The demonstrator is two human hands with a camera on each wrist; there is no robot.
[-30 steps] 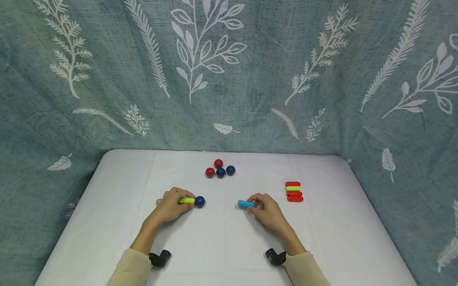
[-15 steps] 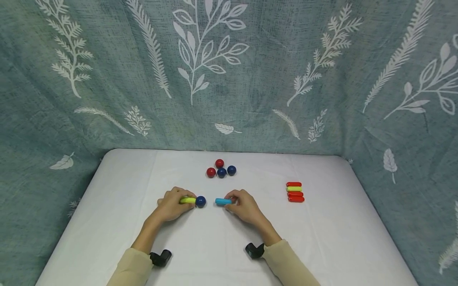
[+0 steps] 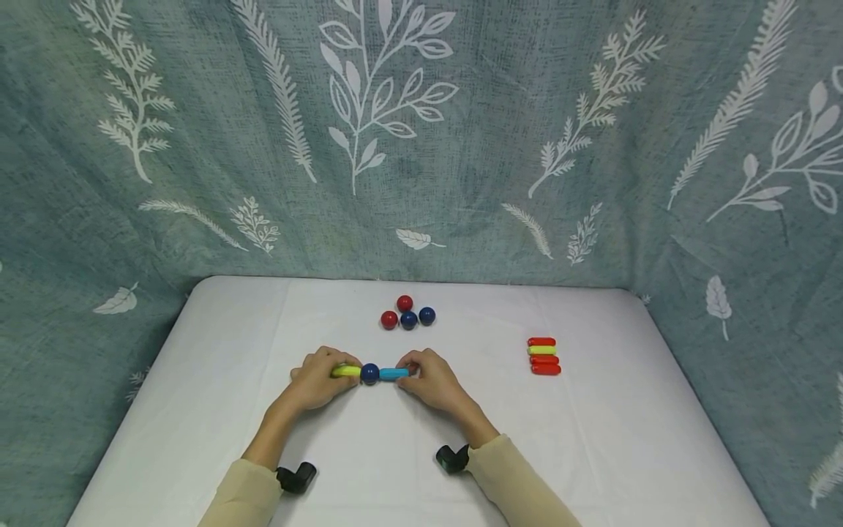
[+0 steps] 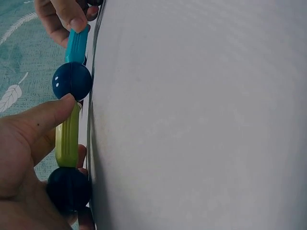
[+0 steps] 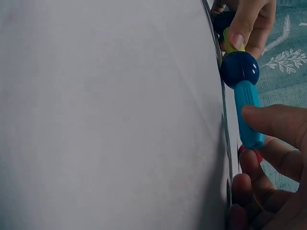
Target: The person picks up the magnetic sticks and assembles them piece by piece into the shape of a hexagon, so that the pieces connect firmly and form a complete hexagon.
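Observation:
My left hand (image 3: 319,378) grips a yellow-green rod (image 4: 67,139) that has a dark blue ball at each end. One of these, the near ball (image 4: 69,189), lies within the left palm in the left wrist view and is hidden from the head view. The other blue ball (image 3: 370,374) sits between the two hands. Against its right side stands the end of a light blue rod (image 3: 393,374), in line with the green one. Thumb and fingers of my right hand (image 3: 435,382) pinch that blue rod near its free end (image 5: 253,141).
Two red balls and two blue balls (image 3: 409,320) lie grouped toward the back of the white table (image 3: 263,315). A stack of red rods (image 3: 545,369) with one yellow-green rod (image 3: 543,350) lies to the right. Black wrist cameras (image 3: 296,478) sit on both wrists.
My right hand has moved left with the light blue rod, whose end now meets the blue ball. The left hand has stayed in place with the green rod.

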